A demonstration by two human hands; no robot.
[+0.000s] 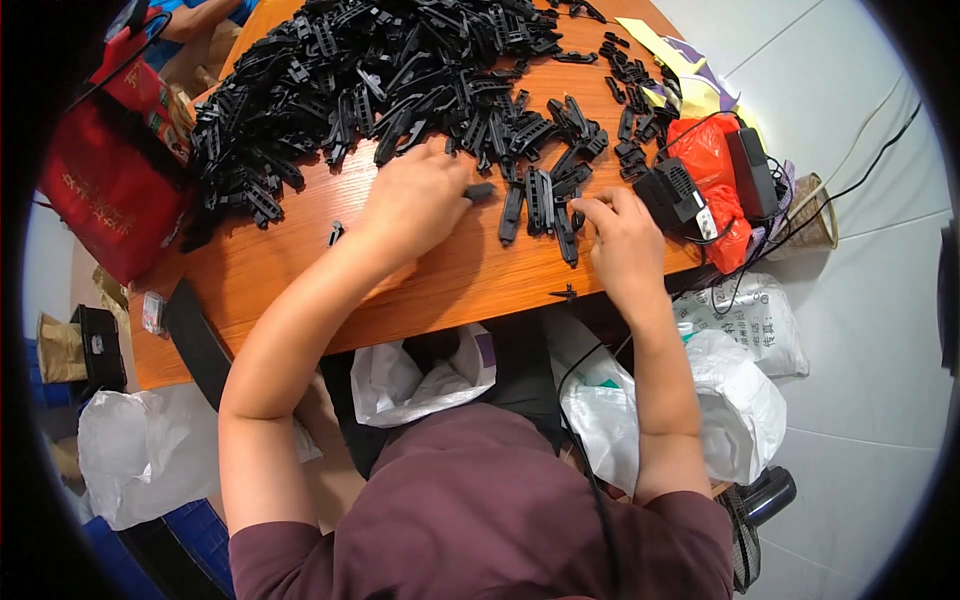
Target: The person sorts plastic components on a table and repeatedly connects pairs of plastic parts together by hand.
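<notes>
A big heap of black plastic clips (380, 70) covers the far half of the orange wooden table (450, 285). My left hand (415, 200) rests palm down at the heap's near edge, its fingers pinching a small black plastic piece (481, 190). My right hand (620, 240) lies on the table beside a short row of long black clips (540, 205), fingertips touching the nearest one. A tiny black piece (335, 233) lies left of my left hand and another small piece (566, 293) near the table's front edge.
A red bag (105, 185) hangs at the table's left. Black adapters with cables (672, 192) and an orange plastic bag (715, 150) sit at the right edge. White plastic bags (735, 395) lie on the floor under and beside the table. Another person's arm (200, 15) shows at top left.
</notes>
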